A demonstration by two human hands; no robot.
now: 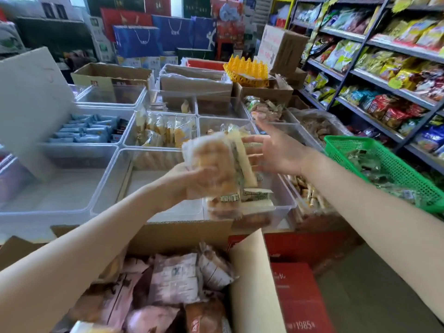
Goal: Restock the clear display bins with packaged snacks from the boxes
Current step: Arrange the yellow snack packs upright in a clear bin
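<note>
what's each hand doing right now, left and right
Left hand: grips a stack of packaged snacks.
Right hand: open, fingers spread beside the packs, holding nothing.

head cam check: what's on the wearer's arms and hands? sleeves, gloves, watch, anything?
Nothing visible. Both forearms are bare up to the frame edge, with no sleeves in view. The left hand and right hand are ungloved, with no watch, bracelet or ring apparent, though motion blur could hide something small.

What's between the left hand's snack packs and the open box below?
In the head view, the snack packs hang over the clear bin, its front rim and the box flap; right hand open beside.
</note>
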